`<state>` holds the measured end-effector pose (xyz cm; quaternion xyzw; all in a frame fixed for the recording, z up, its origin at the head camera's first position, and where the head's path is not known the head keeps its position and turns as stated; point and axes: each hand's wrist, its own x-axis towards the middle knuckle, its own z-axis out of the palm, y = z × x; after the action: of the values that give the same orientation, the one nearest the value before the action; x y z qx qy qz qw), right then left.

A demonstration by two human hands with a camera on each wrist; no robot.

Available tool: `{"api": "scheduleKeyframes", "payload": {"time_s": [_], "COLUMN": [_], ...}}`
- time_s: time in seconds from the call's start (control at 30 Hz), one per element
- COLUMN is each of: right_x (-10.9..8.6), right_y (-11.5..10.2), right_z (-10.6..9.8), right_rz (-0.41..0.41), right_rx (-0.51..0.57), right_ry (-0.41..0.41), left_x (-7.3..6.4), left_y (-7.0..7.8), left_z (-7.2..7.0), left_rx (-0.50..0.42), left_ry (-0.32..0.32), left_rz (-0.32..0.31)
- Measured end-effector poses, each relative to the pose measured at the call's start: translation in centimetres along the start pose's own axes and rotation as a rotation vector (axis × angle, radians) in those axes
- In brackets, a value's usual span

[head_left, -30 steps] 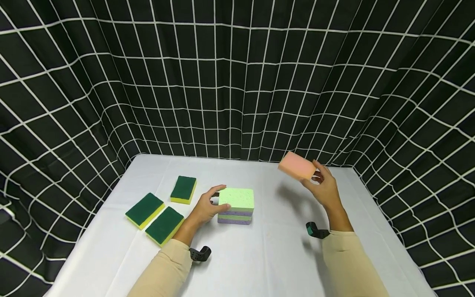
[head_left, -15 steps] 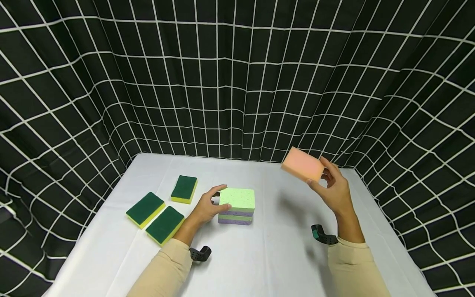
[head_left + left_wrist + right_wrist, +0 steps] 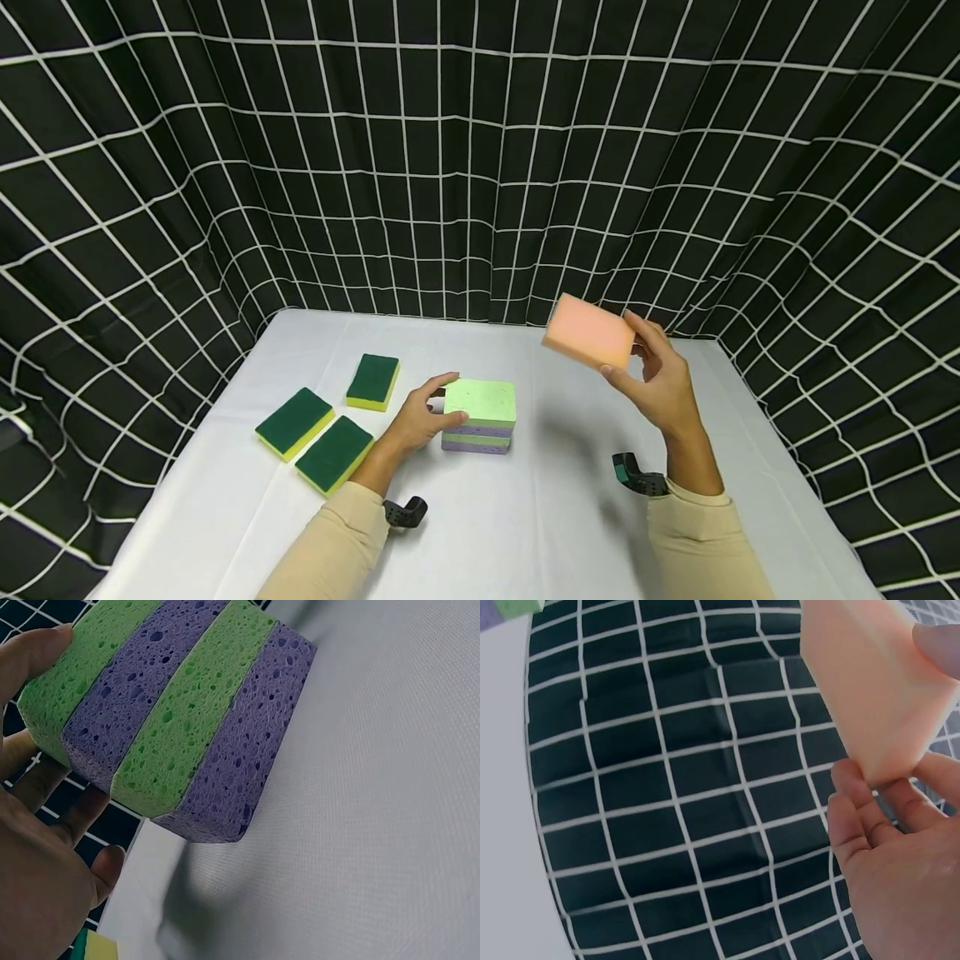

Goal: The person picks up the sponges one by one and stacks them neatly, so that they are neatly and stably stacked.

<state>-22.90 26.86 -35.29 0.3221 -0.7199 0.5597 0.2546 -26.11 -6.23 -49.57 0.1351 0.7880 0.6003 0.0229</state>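
Note:
A stack of several green and purple sponges, in alternating layers, stands on the white table with a light green sponge on top. My left hand grips the stack's left side near the top, thumb on the front and fingers around the back. Close up in the left wrist view, the thumb lies on the end green layer. To the right, my right hand holds a peach-orange sponge in the air by its right end, between thumb and fingers. The sponge is tilted, and its shadow falls on the table below.
Left of the stack, three yellow sponges with dark green scouring tops lie flat: a back one, a left one and a front one. A black curtain with a white grid encloses the table at the back and sides.
My right hand, with the peach-orange sponge, has shifted a little right and up, then back left toward the stack. The left hand and the stack have stayed in place.

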Motion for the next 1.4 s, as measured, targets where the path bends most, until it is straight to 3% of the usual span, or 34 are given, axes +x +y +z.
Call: {"api": "scheduleKeyframes", "payload": {"time_s": [0.37, 0.57, 0.73, 1.13, 1.4], "right_x": [0.1, -0.2, -0.2, -0.7, -1.1], "right_y": [-0.3, 0.8, 0.0, 1.2, 2.4], "right_z": [3.1, 4.6, 5.8, 8.6, 9.7], "right_rz": [-0.005, -0.008, 0.054, 0.145, 0.218], "right_rx": [0.017, 0.04, 0.045, 0.053, -0.028], "right_ry": [-0.075, -0.108, -0.143, -0.235, -0.297], "left_x": [0.0, -0.1, -0.1, 0.0, -0.2], "left_y": [-0.1, 0.0, 0.0, -0.1, -0.1], "left_z": [0.1, 0.1, 0.0, 0.1, 0.0], "left_rx": [-0.015, -0.012, -0.015, -0.019, -0.027], "left_ry": [0.009, 0.005, 0.001, -0.013, -0.003], "left_rz": [0.005, 0.013, 0.023, 0.051, 0.043]}}
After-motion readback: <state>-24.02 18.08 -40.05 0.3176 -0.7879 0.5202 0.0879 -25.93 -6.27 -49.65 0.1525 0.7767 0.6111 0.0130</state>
